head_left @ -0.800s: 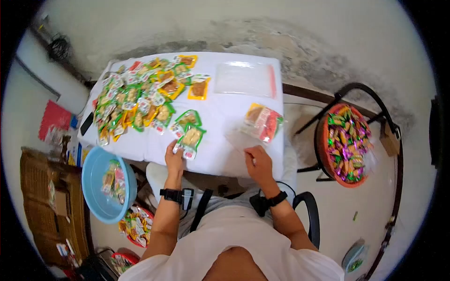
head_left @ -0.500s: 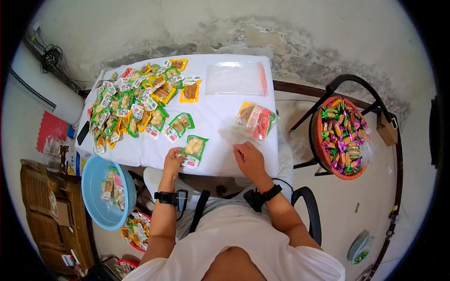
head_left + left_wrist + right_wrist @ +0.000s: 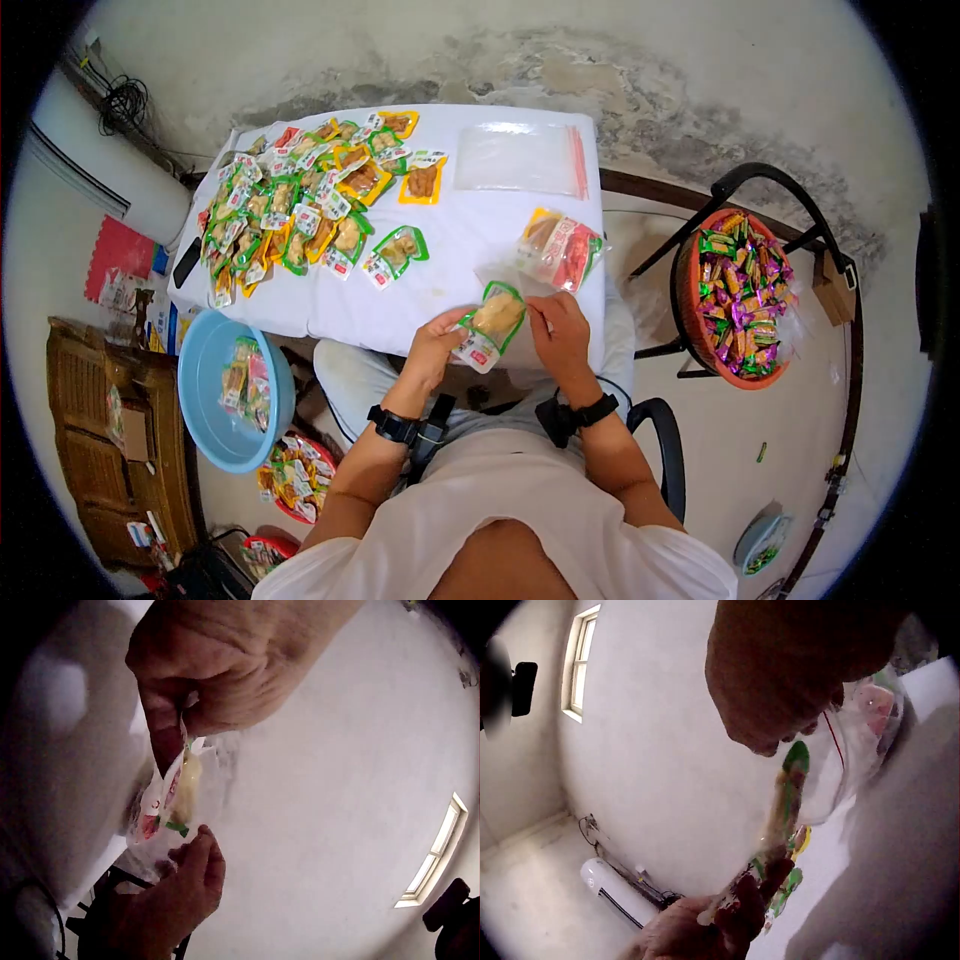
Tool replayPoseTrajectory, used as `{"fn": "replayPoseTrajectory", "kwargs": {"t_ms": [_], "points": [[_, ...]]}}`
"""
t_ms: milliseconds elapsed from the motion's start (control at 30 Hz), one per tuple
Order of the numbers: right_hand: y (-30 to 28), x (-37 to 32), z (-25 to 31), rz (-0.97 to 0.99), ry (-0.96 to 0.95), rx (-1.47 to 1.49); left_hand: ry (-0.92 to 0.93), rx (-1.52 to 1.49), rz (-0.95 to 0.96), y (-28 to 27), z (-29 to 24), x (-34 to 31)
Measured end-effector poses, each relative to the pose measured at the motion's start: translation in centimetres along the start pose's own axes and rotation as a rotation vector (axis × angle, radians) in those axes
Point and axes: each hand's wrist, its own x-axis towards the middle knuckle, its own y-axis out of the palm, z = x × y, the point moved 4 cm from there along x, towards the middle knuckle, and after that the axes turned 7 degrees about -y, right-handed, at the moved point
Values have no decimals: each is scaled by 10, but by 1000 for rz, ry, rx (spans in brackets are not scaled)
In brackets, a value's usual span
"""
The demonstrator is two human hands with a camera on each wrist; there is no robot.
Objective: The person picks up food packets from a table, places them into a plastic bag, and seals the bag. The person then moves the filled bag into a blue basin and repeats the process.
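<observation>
My left hand [image 3: 430, 350] pinches a green-edged snack packet [image 3: 497, 314] by its white end, above the table's front edge. Beside the packet's far corner, my right hand [image 3: 562, 335] has its fingers curled on the edge of a clear bag [image 3: 528, 275]; in the right wrist view the bag's red closure line runs close to those fingers [image 3: 769, 739]. Packets with yellow and red parts [image 3: 567, 250] lie inside the bag. The left wrist view shows the left thumb [image 3: 163, 731] against the packet, whose green corner points toward the right hand.
A heap of snack packets [image 3: 290, 215] covers the table's left part, with a phone [image 3: 187, 262] beside it. Flat clear bags [image 3: 520, 160] lie at the back. A blue basin [image 3: 190, 400] stands left, and a red basket of wrapped sweets [image 3: 740, 300] stands right.
The left hand has lifted the green-edged packet from the table and carried it right, up to the right hand. The right hand has shifted slightly and stays at the bag.
</observation>
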Motion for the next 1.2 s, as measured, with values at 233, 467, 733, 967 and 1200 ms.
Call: {"fn": "replayPoseTrajectory", "kwargs": {"t_ms": [233,467,733,967,1200], "points": [[0,-4,-1,9,-102,-36,-42,148,-4,15,-4,14],[-2,-7,1,-1,-97,-29,-74,-60,168,55,4,47],[1,-10,-2,45,-63,-3,195,-328,113,79,13,114],[-3,-9,-2,61,-19,-27,83,-538,209,97,25,87],[-3,-8,0,59,-6,10,152,-475,152,108,11,80]]}}
